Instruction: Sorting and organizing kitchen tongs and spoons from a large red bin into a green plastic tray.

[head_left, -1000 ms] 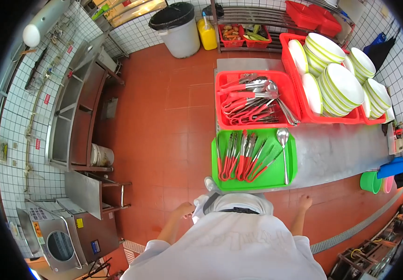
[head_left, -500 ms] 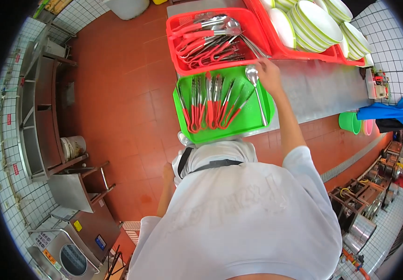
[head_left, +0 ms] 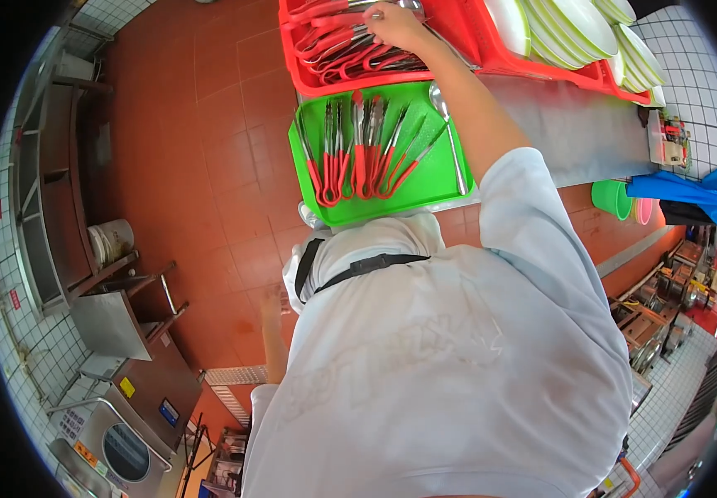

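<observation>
My right hand (head_left: 395, 25) reaches over the red basket (head_left: 479, 35), its fingers pinched together among red-handled tongs (head_left: 325, 48) and metal spoons. What lies between the fingers is too small to make out. In front of the basket rests a green tray (head_left: 408, 187). Several red-handled tongs (head_left: 360, 149) stand in a row on it, tips pointing away from me. Along the tray's right side lies a single metal spoon (head_left: 450, 133), bowl at the far end. My left hand (head_left: 272, 300) hangs low at my left side, away from the tray and blurred.
White dishes with green rims (head_left: 562, 33) are stacked in another red basket at the back right. Both baskets and the tray sit on a metal counter (head_left: 533, 124). A green bucket (head_left: 611, 199) is to the right. Metal shelving (head_left: 59, 191) lines the left wall.
My right hand has moved left and away from me, from the spoon at the tray's far right corner into the basket of tongs. The view has shifted, with the tray now higher.
</observation>
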`<state>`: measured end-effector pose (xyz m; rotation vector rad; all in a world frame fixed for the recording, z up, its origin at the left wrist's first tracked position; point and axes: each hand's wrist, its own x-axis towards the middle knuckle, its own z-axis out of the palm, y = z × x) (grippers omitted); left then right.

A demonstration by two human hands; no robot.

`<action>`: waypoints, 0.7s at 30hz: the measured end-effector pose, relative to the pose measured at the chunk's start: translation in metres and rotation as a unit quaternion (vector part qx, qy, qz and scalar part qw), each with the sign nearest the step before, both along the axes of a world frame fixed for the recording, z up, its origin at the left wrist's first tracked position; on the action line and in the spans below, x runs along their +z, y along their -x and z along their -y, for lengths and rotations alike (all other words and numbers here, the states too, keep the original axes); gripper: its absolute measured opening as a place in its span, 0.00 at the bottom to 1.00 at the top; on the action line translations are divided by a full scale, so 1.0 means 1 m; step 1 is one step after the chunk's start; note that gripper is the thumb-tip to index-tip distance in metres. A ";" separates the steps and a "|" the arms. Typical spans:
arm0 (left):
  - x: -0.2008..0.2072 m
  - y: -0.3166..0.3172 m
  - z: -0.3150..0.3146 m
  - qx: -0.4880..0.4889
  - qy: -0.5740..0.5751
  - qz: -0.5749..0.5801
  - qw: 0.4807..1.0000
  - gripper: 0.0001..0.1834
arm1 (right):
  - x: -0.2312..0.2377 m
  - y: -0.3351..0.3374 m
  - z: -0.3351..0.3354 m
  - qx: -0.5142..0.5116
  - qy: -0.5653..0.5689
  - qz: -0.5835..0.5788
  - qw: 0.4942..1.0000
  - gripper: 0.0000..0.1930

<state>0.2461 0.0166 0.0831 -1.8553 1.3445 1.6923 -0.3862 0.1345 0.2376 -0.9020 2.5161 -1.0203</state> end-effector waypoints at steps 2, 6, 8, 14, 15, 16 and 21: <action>-0.005 -0.004 -0.010 0.001 0.000 0.001 1.000 0.13 | -0.001 0.000 0.013 0.015 -0.013 -0.020 1.000 0.19; -0.011 -0.001 -0.015 -0.002 0.003 -0.001 1.000 0.13 | -0.002 0.000 0.032 0.017 -0.029 -0.011 0.999 0.19; -0.013 0.001 -0.017 0.001 0.007 -0.002 1.000 0.14 | -0.001 -0.004 0.042 0.029 -0.025 0.096 0.995 0.23; -0.013 0.006 -0.007 0.014 0.030 -0.005 0.999 0.14 | -0.003 -0.017 0.041 0.041 -0.051 0.088 0.994 0.25; -0.013 0.005 -0.005 0.014 0.032 -0.005 0.999 0.14 | -0.002 -0.017 0.040 0.039 -0.055 0.079 0.995 0.25; -0.012 0.005 -0.004 0.013 0.034 -0.004 0.999 0.14 | -0.002 -0.017 0.039 0.037 -0.058 0.069 0.995 0.25; -0.013 0.015 -0.002 0.003 0.040 -0.005 0.999 0.14 | 0.008 -0.031 0.037 0.020 -0.139 -0.041 0.989 0.29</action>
